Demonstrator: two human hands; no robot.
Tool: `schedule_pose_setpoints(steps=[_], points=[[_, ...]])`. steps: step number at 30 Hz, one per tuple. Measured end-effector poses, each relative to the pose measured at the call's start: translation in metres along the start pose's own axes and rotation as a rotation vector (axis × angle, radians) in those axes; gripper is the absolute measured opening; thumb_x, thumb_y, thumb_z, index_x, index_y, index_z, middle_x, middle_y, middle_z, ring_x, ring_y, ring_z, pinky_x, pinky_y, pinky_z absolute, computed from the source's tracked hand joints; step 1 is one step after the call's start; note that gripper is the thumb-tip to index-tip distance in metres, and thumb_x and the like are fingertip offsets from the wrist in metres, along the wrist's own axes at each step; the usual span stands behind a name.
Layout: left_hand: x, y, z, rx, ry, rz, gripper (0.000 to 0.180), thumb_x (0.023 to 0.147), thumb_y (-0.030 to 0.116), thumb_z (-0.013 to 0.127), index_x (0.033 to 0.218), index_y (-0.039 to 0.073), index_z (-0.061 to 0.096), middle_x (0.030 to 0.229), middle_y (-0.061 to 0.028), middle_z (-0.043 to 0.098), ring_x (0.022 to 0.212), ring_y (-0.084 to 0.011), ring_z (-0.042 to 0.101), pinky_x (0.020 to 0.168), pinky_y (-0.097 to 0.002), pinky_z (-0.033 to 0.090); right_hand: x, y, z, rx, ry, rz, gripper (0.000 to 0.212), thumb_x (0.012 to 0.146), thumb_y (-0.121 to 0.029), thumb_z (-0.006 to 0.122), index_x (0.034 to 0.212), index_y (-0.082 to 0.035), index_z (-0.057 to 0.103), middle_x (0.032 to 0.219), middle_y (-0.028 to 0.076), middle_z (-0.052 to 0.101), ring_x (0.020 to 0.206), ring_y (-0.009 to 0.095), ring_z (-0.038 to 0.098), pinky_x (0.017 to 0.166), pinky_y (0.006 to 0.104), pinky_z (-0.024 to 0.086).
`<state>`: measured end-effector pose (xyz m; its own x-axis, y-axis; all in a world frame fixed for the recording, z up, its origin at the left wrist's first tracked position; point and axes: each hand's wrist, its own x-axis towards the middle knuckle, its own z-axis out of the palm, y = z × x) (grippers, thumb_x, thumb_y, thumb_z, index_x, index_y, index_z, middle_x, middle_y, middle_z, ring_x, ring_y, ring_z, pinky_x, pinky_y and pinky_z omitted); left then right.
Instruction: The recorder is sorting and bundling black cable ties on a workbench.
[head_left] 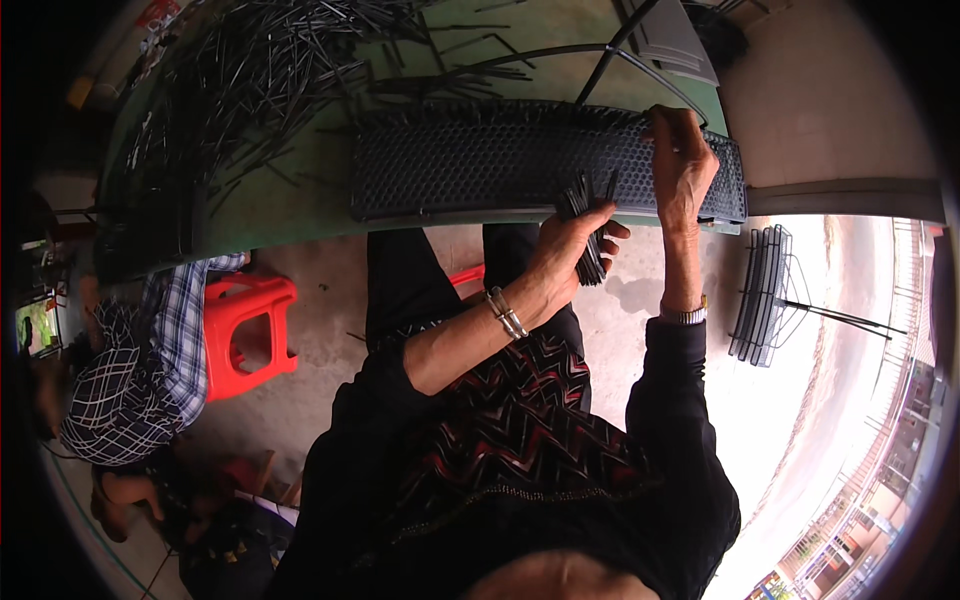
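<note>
- In the head view, the dark perforated panel (pixel 450 170) lies along the near edge of the green worktop (pixel 275 225), its long axis running left to right, reaching toward the right-hand corner.
- The right hand (pixel 686 165) is nearer, over the panel's right part; its fingers are bent together, but whether they pinch anything I cannot tell.
- The left hand (pixel 575 240) grasps a bundle of thin black strips (pixel 590 262) at the worktop's near edge.
- The panel shows close-set holes, with short black bristles (pixel 500 112) along its far side.

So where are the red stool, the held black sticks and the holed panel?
Red stool (pixel 262 301): head view, frame above opening.
Held black sticks (pixel 576 201): head view, upper part.
Holed panel (pixel 530 165): head view, middle of face.
</note>
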<state>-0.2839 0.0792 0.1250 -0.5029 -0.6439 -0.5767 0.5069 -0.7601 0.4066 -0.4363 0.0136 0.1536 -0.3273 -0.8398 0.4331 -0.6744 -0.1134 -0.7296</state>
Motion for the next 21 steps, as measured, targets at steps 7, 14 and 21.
schedule_pose_setpoints(steps=[7, 14, 21], points=[[-0.005, 0.002, 0.000, 0.030, -0.011, -0.041, 0.017, 0.090, 0.025, 0.065, 0.099, 0.011, 0.061, 0.088, -0.0085, 0.070, 0.071, -0.0132, 0.063, 0.056, -0.0271, 0.048, -0.003, -0.001, 0.001, -0.067, 0.016, -0.056, 0.010, 0.091, -0.013, 0.063, 0.095, -0.005, 0.066, 0.075, 0.004, 0.069, 0.068, 0.007, 0.064, 0.064, 0.0227, 0.047], [-0.004, 0.001, 0.000, -0.005, -0.026, -0.055, 0.018, 0.090, 0.026, 0.065, 0.100, 0.011, 0.062, 0.089, -0.0076, 0.070, 0.080, -0.0163, 0.067, 0.064, -0.0298, 0.051, -0.003, 0.017, 0.006, -0.102, -0.032, -0.058, 0.010, 0.090, -0.016, 0.063, 0.094, -0.007, 0.065, 0.080, 0.006, 0.068, 0.069, 0.012, 0.065, 0.063, 0.0252, 0.048], [-0.001, -0.001, -0.001, -0.018, -0.008, -0.042, 0.017, 0.091, 0.024, 0.064, 0.099, 0.009, 0.062, 0.087, -0.0066, 0.069, 0.081, -0.0167, 0.067, 0.067, -0.0319, 0.053, -0.011, 0.003, -0.005, -0.445, -0.169, -0.088, 0.019, 0.088, -0.027, 0.065, 0.095, -0.009, 0.065, 0.085, 0.009, 0.065, 0.071, 0.024, 0.064, 0.063, 0.0343, 0.048]])
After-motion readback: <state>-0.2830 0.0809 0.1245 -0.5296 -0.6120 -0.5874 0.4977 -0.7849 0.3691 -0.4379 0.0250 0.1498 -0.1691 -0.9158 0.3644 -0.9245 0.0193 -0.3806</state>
